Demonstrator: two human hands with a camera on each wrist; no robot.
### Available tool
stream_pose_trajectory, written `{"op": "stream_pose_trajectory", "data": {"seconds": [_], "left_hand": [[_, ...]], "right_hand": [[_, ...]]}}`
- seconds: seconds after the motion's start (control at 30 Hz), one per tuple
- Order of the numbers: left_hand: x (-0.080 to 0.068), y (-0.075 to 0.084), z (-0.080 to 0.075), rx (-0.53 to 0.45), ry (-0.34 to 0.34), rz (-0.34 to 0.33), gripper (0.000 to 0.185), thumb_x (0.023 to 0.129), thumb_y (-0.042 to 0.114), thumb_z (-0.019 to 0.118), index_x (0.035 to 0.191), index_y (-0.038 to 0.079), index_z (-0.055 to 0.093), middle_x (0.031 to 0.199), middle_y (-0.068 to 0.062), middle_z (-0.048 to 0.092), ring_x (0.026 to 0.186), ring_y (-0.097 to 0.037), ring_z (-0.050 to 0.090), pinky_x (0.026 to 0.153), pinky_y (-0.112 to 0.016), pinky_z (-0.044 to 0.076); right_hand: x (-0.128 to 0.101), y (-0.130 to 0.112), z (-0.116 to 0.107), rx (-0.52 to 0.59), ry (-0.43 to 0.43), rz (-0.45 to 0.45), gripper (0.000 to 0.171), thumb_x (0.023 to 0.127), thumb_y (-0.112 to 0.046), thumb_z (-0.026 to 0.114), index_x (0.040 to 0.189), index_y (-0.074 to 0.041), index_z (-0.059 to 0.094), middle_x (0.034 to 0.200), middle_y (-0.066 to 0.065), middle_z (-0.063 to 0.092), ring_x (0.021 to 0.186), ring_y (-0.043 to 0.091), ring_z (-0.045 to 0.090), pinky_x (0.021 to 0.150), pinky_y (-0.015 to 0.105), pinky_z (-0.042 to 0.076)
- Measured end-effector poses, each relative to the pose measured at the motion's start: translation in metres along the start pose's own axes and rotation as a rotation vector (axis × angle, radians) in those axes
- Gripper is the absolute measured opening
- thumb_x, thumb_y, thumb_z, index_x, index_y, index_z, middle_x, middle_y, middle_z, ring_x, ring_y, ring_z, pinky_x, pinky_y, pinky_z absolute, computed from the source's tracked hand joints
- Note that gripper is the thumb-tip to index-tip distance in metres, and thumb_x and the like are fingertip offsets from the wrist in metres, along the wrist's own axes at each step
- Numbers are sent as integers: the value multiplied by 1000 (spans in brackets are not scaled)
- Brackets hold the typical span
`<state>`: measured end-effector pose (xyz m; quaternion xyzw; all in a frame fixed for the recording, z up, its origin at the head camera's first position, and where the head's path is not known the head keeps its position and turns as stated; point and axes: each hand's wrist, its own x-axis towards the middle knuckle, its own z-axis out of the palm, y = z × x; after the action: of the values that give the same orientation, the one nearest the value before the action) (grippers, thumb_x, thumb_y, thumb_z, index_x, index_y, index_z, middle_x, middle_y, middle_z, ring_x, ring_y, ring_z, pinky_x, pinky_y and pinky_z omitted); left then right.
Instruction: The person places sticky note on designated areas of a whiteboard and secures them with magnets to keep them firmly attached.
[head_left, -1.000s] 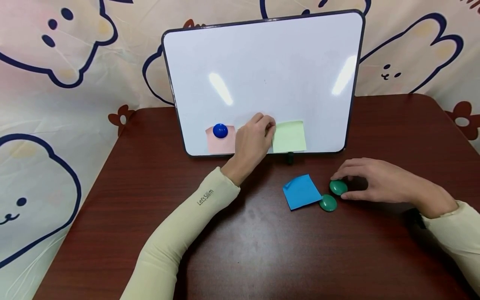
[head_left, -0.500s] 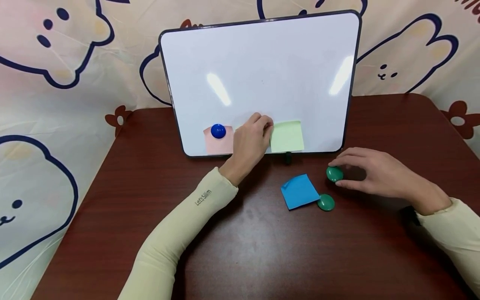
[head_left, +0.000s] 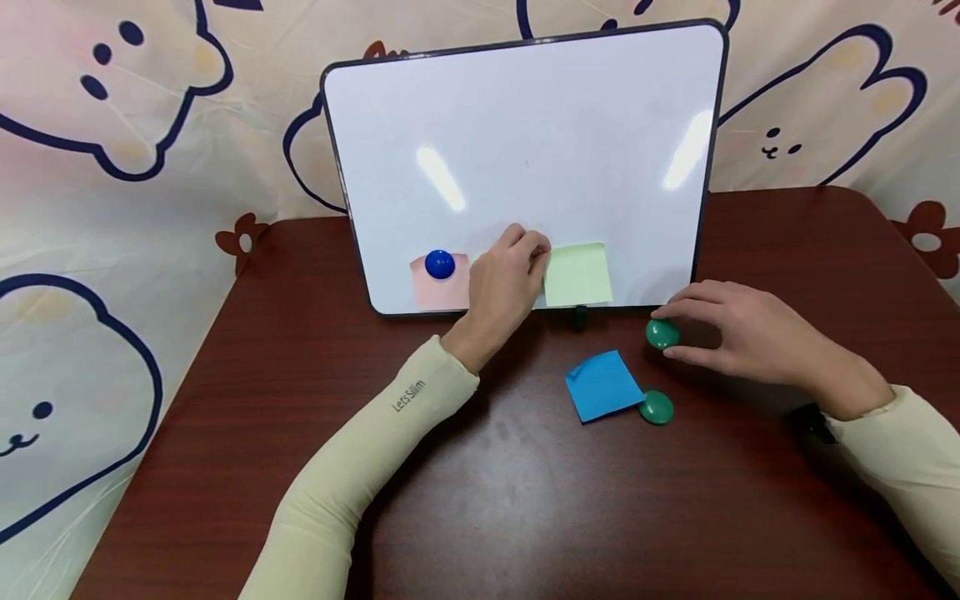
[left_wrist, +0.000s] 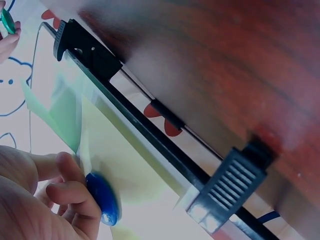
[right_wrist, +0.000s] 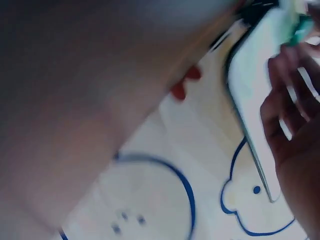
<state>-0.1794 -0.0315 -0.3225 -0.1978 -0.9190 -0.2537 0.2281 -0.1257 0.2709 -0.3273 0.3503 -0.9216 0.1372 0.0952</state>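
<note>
My left hand (head_left: 504, 279) is up against the lower whiteboard (head_left: 570, 150), thumb and index finger pinching the upper left corner of a light green sticky note (head_left: 577, 275). Right beside those curled fingers, in the left wrist view, a blue magnet (left_wrist: 102, 199) sits on a yellow sticky note (left_wrist: 127, 170); the hand hides both in the head view. Another blue magnet (head_left: 440, 264) is on a pink sticky note (head_left: 438, 293) to the left. My right hand (head_left: 750, 333) pinches a round green magnet (head_left: 662, 334) between thumb and fingertips, near the board's lower right corner.
A blue sticky note (head_left: 603, 386) lies on the dark wooden table (head_left: 525, 500), a second green magnet (head_left: 657, 407) at its right corner. Black clips (left_wrist: 230, 190) line the board's bottom edge. Behind the table hangs a cartoon-print cloth (head_left: 825, 108).
My right hand has picked the green magnet up from beside the other one and carried it away toward the board. The left hand has stayed in place.
</note>
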Motion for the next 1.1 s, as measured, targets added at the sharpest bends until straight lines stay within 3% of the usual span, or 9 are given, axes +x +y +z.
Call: {"op": "stream_pose_trajectory", "data": {"seconds": [0.13, 0.57, 0.83, 0.9, 0.97, 1.1], "left_hand": [[-1, 0, 2, 8, -4, 1, 12, 98, 20, 63, 103, 13, 72, 98, -5, 65, 77, -18, 65, 64, -30, 53], [-1, 0, 1, 17, -8, 18, 13, 99, 20, 61, 103, 12, 71, 98, -5, 65, 71, -18, 64, 61, -29, 52], [-1, 0, 1, 20, -1, 12, 13, 99, 19, 61, 103, 12, 71, 98, -5, 66, 73, -18, 65, 62, -30, 52], [-1, 0, 2, 24, 4, 16, 13, 100, 19, 61, 103, 12, 71, 98, -5, 66, 72, -18, 64, 61, -30, 52], [-2, 0, 2, 28, 11, 24, 13, 100, 19, 61, 102, 12, 71, 97, -5, 65, 70, -18, 63, 59, -30, 51], [-2, 0, 2, 33, 17, 38, 13, 100, 19, 60, 100, 11, 71, 96, -5, 65, 65, -17, 61, 55, -29, 48]], "right_hand": [[0, -3, -1, -29, 4, -17, 49, 69, -30, 90, 114, -17, 74, 110, 0, 70, 99, 15, 64, 79, 43, 59], [5, 0, 2, -47, 79, -78, 53, 67, -28, 91, 115, -17, 72, 110, -4, 68, 98, 8, 61, 79, 33, 54], [9, 0, 4, -62, 108, -165, 53, 67, -28, 88, 116, -13, 72, 110, 1, 69, 96, 13, 62, 78, 35, 54], [9, -1, 4, -57, 124, -180, 51, 72, -33, 85, 117, -13, 72, 110, 2, 69, 96, 14, 62, 78, 35, 54], [10, -1, 5, -54, 144, -190, 49, 82, -46, 76, 118, -13, 71, 110, 3, 69, 96, 15, 62, 79, 35, 53], [12, -3, 6, -38, 178, -205, 60, 97, -63, 45, 119, -14, 71, 110, 3, 69, 96, 16, 61, 79, 35, 51]]}}
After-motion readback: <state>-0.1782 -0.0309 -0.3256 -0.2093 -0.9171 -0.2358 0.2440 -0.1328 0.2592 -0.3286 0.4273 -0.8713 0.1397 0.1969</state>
